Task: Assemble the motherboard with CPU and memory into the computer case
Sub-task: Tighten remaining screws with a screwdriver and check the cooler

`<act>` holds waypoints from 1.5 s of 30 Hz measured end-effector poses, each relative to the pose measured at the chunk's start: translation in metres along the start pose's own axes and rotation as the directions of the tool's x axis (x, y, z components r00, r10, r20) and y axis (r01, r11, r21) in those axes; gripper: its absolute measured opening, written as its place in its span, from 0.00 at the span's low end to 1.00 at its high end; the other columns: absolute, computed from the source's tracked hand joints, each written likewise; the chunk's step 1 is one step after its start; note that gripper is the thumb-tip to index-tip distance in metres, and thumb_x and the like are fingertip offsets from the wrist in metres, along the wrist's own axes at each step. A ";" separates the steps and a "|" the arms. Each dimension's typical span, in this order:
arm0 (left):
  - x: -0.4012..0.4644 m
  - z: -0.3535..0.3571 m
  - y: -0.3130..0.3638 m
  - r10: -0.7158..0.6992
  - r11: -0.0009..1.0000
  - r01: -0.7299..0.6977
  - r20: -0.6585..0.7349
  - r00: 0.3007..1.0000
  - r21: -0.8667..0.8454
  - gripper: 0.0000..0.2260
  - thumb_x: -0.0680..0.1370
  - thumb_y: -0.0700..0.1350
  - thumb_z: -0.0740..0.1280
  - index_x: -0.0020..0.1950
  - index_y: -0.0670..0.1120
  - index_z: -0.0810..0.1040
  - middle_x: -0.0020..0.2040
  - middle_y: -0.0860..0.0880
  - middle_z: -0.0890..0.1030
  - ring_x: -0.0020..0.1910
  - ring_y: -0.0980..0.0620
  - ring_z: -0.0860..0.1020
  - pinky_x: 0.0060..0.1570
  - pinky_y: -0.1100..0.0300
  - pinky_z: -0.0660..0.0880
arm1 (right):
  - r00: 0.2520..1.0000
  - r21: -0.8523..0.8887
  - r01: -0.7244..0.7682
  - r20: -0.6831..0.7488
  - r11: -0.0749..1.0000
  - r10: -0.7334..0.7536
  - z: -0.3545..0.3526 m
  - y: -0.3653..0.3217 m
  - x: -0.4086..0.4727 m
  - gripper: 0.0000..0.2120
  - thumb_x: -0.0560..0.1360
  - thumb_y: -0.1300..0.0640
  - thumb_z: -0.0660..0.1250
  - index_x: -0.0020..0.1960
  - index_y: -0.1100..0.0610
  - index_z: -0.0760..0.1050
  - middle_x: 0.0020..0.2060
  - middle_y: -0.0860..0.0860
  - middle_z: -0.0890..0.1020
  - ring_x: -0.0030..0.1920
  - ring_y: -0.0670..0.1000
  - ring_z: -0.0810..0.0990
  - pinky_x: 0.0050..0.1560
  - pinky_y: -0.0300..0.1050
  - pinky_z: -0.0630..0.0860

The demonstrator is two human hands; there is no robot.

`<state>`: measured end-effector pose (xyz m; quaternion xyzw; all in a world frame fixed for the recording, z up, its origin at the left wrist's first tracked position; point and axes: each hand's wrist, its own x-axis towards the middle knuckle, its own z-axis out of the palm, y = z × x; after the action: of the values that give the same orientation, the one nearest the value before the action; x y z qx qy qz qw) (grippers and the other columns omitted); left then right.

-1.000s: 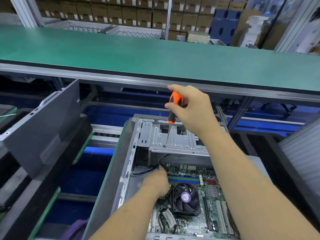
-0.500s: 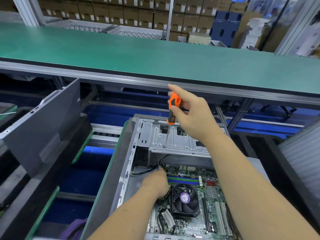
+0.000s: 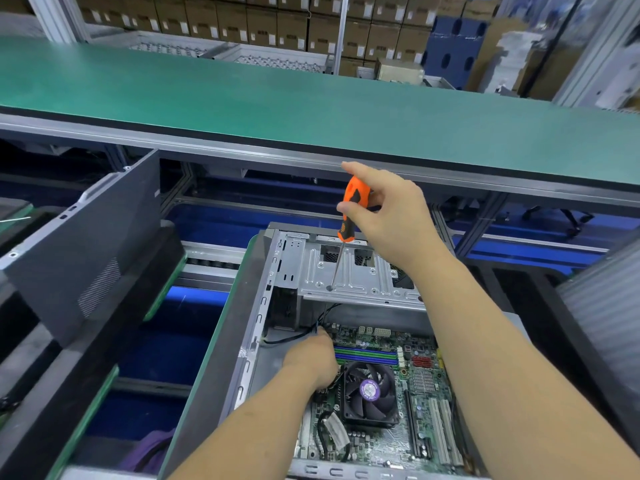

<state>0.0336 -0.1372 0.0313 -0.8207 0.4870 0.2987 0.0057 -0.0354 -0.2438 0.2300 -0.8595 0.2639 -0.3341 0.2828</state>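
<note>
Bare stamped-metal computer case (image 3: 349, 275), glossy orange plastic screwdriver (image 3: 350, 213) handle, matt green bench mat (image 3: 242, 98).

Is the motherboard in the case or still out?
In. The motherboard lies flat inside the open computer case, its CPU fan facing up, below the drive cage. Whether it is screwed down, cannot tell.

Bright, even overhead light; shadows are soft and faint. The green bench (image 3: 311, 109) shows mild sheen toward 12 o'clock. Wide-angle bending curves straight edges near 3 and 9 o'clock. Boxes (image 3: 263, 22) at 12 o'clock look soft and slightly blurred.
</note>
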 end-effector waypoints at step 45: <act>0.006 0.004 0.000 -0.006 1.000 0.006 -0.002 1.000 -0.001 0.35 0.76 0.33 0.56 0.81 0.40 0.44 0.69 0.40 0.74 0.59 0.42 0.78 0.44 0.52 0.73 | 0.998 0.088 0.055 -0.036 0.995 -0.052 0.008 0.000 -0.005 0.24 0.78 0.59 0.71 0.73 0.49 0.72 0.48 0.51 0.78 0.49 0.50 0.79 0.52 0.36 0.79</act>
<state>0.0341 -0.1408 0.0245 -0.8224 0.4844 0.2982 0.0057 -0.0324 -0.2380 0.2234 -0.8470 0.2304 -0.3674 0.3074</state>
